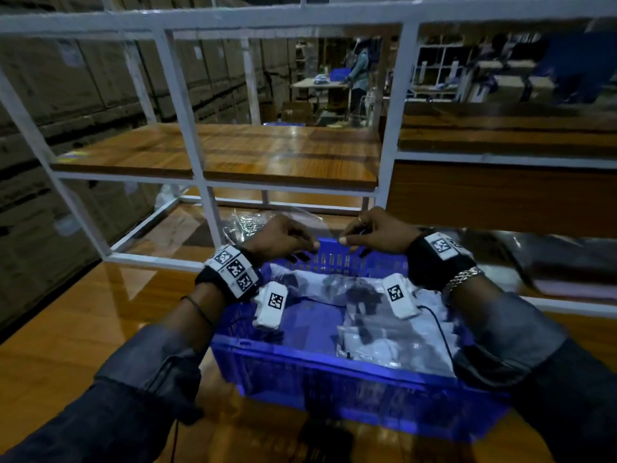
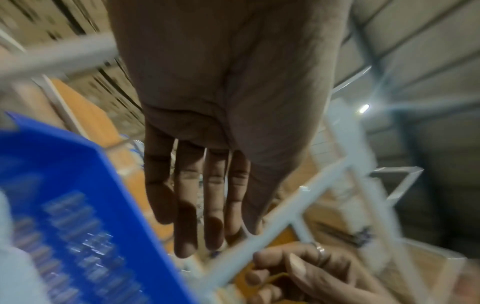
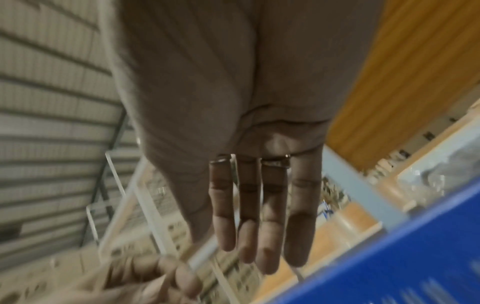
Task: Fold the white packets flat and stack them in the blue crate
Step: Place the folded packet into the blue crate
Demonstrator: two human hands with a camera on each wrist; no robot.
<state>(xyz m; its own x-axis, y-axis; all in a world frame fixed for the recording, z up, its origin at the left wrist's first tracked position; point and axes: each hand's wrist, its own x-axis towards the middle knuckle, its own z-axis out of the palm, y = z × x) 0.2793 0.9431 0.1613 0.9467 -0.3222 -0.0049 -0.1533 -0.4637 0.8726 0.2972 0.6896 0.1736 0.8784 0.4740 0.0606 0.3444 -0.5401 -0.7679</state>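
**Both hands above the far rim of the blue crate**

Both hands are up over the far wall of the blue crate [image 1: 337, 359], close to each other but not touching. The left hand [image 1: 283, 237] shows straight, loosely spread fingers [image 2: 185, 205] in its wrist view, and no packet is visible in them. The right hand [image 1: 377, 232] also shows its fingers [image 3: 270, 216] straight and close together in its wrist view, with rings on two of them. The head view has both hands looking more curled, thumb tips pointing toward each other, so I cannot tell if a thin clear film is pinched between them. Wrist views are blurred.

The white packets [image 1: 367, 315] lie inside the crate, flat-ish and overlapping, mostly toward the right and back, with dark contents showing through the plastic. Part of the crate floor is bare on the left.

The crate sits on the wooden desk [image 1: 83, 315]. Just behind it there are loose clear bags [image 1: 243, 222] at the foot of a white metal shelf frame [image 1: 187, 128] with wooden boards. Both wrists carry marker bands, and there is a metal bracelet [image 1: 462, 279] on the right. Another person [image 1: 359, 78] is far back at a table.
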